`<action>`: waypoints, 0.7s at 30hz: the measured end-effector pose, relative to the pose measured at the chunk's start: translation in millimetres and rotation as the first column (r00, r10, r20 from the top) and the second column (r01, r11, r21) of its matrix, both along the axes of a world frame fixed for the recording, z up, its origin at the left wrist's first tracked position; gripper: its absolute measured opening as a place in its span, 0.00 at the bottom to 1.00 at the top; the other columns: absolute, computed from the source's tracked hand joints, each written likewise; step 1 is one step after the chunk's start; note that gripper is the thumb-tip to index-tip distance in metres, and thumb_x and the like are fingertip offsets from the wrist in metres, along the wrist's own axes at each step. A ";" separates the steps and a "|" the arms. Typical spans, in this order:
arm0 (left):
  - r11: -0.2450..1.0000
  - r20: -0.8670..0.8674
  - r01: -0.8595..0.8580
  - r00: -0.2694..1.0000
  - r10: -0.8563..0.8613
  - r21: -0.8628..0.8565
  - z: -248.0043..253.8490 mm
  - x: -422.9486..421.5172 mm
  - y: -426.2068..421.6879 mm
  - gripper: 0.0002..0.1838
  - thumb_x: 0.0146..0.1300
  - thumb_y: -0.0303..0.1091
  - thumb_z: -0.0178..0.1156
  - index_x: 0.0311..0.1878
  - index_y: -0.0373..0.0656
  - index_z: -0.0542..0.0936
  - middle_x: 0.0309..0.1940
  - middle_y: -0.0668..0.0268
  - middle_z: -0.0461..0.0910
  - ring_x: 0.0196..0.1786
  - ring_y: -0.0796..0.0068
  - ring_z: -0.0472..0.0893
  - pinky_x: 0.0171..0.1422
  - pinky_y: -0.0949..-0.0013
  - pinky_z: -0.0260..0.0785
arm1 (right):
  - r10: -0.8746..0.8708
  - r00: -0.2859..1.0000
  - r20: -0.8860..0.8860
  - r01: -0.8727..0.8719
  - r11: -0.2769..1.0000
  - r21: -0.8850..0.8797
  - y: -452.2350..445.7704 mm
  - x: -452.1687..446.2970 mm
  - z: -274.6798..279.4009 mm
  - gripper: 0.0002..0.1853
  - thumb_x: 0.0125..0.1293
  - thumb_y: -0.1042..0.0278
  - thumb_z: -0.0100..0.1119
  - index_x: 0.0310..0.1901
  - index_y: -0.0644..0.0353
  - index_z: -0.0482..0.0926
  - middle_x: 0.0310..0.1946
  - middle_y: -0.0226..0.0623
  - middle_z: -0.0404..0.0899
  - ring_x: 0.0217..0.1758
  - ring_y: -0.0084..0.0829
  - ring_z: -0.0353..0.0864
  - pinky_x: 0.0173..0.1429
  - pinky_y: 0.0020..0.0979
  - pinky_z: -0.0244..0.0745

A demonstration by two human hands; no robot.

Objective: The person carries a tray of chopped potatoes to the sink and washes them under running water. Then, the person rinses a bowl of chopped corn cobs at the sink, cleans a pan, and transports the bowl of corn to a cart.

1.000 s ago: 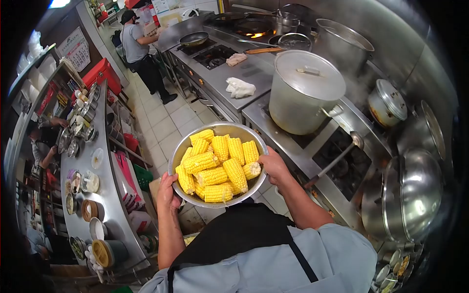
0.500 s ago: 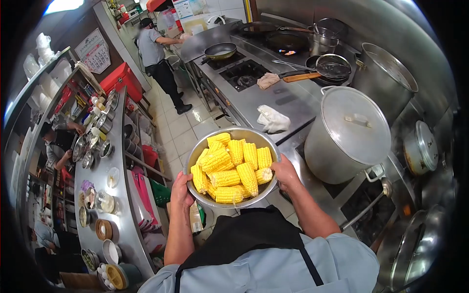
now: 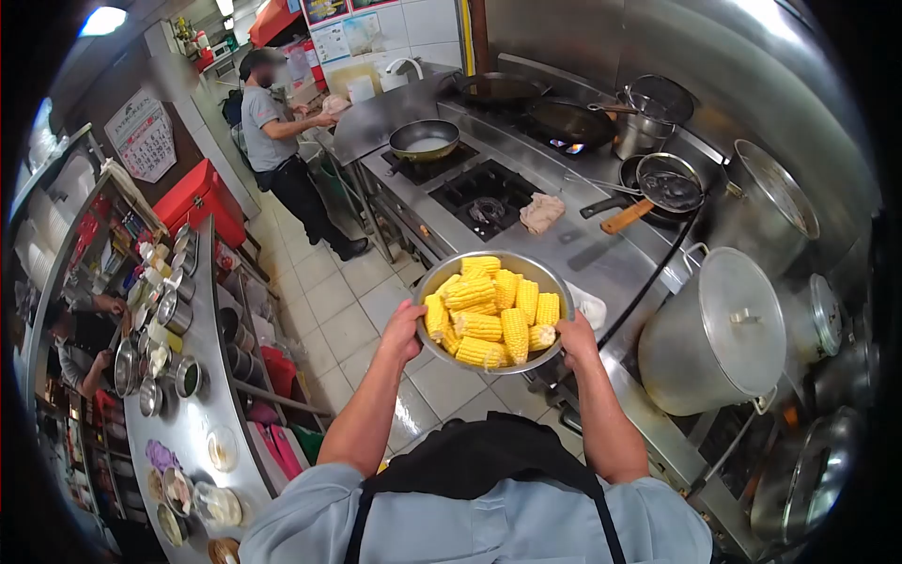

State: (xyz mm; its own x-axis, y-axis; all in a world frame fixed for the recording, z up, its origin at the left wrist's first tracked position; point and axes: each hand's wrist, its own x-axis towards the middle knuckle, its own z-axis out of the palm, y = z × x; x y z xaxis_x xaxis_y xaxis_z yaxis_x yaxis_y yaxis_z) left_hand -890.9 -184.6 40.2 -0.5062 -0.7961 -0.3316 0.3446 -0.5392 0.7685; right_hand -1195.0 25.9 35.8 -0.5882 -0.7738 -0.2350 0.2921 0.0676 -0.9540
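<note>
Between my two hands is a round metal bowl (image 3: pixel 434 352), held out in front of my apron. Short pieces of yellow corn on the cob (image 3: pixel 477 326) are heaped in it. My left hand (image 3: pixel 402 331) grips the left rim, and my right hand (image 3: pixel 576 338) is closed on the right rim; the fingers under the bowl are hidden. Just behind the bowl's right side, a white cloth (image 3: pixel 590 306) lies on the stove edge, partly covered by the bowl.
A large lidded pot (image 3: pixel 700 329) stands on the stove at right. Behind the bowl are an open burner (image 3: pixel 487 202), a frying pan (image 3: pixel 425 141) and a wooden-handled pan (image 3: pixel 669 183). A co-worker (image 3: pixel 282 141) stands by the far counter. At left runs a steel table (image 3: pixel 202 414) with bowls.
I have moved forward along the stove and turned somewhat. The bowl, still in both hands, is farther out and to the right in view. The co-worker's arms have drawn closer in.
</note>
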 end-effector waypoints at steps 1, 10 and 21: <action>1.000 0.027 -0.021 0.999 0.021 0.017 -1.7 -12.5 -15.6 0.20 0.73 0.25 0.53 0.66 0.37 0.65 0.60 0.51 0.78 0.60 0.60 0.81 0.64 0.57 0.76 | -0.021 0.999 -0.028 0.022 1.000 0.022 -8.6 -2.2 -3.4 0.23 0.64 0.82 0.52 0.62 0.70 0.74 0.54 0.46 0.84 0.52 0.37 0.85 0.57 0.37 0.79; 0.846 0.632 0.176 0.743 0.220 -0.503 -24.2 -103.1 -86.5 0.15 0.77 0.40 0.51 0.51 0.34 0.72 0.47 0.46 0.82 0.52 0.47 0.82 0.53 0.50 0.72 | -0.130 0.872 -0.471 0.340 0.854 0.395 -52.8 -6.2 13.9 0.30 0.63 0.74 0.58 0.66 0.74 0.64 0.60 0.63 0.77 0.63 0.52 0.80 0.65 0.43 0.75; 0.673 0.788 0.420 0.414 0.455 -0.609 -9.5 -137.7 -94.4 0.19 0.78 0.46 0.49 0.52 0.36 0.70 0.49 0.38 0.82 0.55 0.34 0.81 0.57 0.41 0.72 | -0.133 0.820 -0.556 0.388 0.844 0.370 -67.6 -33.9 -19.0 0.27 0.65 0.69 0.55 0.63 0.75 0.63 0.56 0.71 0.78 0.63 0.63 0.78 0.66 0.50 0.72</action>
State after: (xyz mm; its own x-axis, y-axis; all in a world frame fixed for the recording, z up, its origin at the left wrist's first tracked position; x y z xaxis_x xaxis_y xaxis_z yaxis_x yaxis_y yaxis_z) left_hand -1028.6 -278.9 30.7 -0.2760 -0.9595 0.0563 -0.7041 0.2417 0.6677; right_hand -1228.9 -41.7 16.8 -0.8813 -0.4531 -0.1339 -0.1354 0.5137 -0.8472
